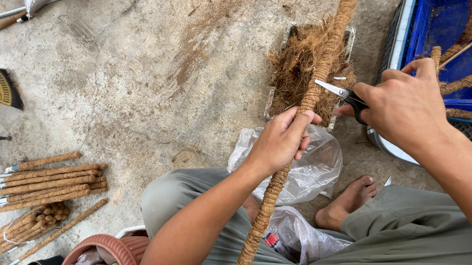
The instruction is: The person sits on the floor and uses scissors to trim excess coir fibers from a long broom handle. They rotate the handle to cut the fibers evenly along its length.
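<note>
Coir-wrapped pole point(303, 106) runs in a long slant from the person's lap up past the top edge of the view, and the step in hand looks like trimming stray fibre off its rope winding. The left hand point(280, 140) is closed firmly round the pole about mid-length, thumb over the top, which steadies it just below where the blades meet it. The right hand point(404, 104) has its fingers through the dark handles of a pair of scissors point(341, 93), index finger lifted clear; the blades stand a little parted with the tip at the pole's right edge, though whether they have a strand between them is hard to make out at this size. To do this well, I would judge that the blades should lie nearly flat along the winding, so they take only loose hairs and never the binding cord, and the gripping fingers should stay below the cut. A shallow tray point(284, 53) of loose brown fibre sits on the concrete floor point(129, 88) right behind the cutting point, well placed to catch clippings. A clear plastic bag point(321, 165) lies under the pole, and finished poles point(47, 184) are stacked well apart at lower left.
</note>
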